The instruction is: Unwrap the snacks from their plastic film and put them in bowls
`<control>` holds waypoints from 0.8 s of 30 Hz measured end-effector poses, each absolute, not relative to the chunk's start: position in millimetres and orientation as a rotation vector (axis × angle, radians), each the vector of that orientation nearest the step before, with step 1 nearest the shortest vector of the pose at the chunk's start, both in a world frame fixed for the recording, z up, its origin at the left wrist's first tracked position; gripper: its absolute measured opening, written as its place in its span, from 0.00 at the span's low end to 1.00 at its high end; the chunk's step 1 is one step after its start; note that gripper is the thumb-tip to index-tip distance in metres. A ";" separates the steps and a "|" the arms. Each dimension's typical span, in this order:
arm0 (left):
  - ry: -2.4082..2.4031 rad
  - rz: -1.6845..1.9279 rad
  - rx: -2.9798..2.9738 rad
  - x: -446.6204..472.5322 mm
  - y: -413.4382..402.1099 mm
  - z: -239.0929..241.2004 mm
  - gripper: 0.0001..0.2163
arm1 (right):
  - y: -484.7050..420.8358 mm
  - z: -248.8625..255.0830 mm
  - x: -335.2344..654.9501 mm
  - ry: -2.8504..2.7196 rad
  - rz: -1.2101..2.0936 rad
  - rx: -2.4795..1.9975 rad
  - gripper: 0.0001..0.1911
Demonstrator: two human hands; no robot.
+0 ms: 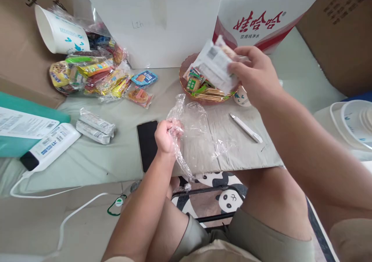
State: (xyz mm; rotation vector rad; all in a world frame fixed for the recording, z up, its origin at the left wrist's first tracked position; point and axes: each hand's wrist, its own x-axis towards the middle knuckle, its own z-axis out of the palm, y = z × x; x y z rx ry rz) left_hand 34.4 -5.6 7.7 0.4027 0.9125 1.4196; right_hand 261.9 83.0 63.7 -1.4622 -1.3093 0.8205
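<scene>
My left hand (166,135) is closed on a crumpled clear plastic bag (194,119) that lies on the grey-green table cover (122,153) and trails over its front edge. My right hand (255,76) is raised and pinches a white and grey snack packet (213,65) just above a brown bowl (184,71). The bowl holds green packets and thin wrapped sticks. A black phone (147,144) lies flat just left of my left hand.
A heap of colourful snack packets (93,74) sits at the back left under a tipped paper cup (59,33). Two silver packets (94,125), a white device with a cable (49,146), a white pen-like tool (246,127), cardboard boxes (261,18) and stacked paper bowls (356,124) surround the work spot.
</scene>
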 end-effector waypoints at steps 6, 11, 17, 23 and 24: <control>0.733 1.168 0.446 22.2 -10.1 15.7 0.16 | 41.3 62.9 256.1 -1.437 0.702 -1.435 0.12; 0.728 1.015 0.356 20.6 -16.6 19.1 0.21 | -40.9 2.8 239.1 -1.222 1.248 -1.281 0.32; 0.795 0.975 0.457 25.1 -10.4 9.1 0.20 | -53.8 -22.1 238.1 -0.955 1.568 -1.385 0.22; 1.099 0.844 0.759 22.1 1.5 -0.4 0.25 | -39.2 -14.7 264.7 -1.038 1.189 -1.534 0.17; 1.136 0.787 0.814 22.8 2.0 -1.9 0.25 | -39.1 -13.8 268.8 -1.097 1.140 -1.554 0.16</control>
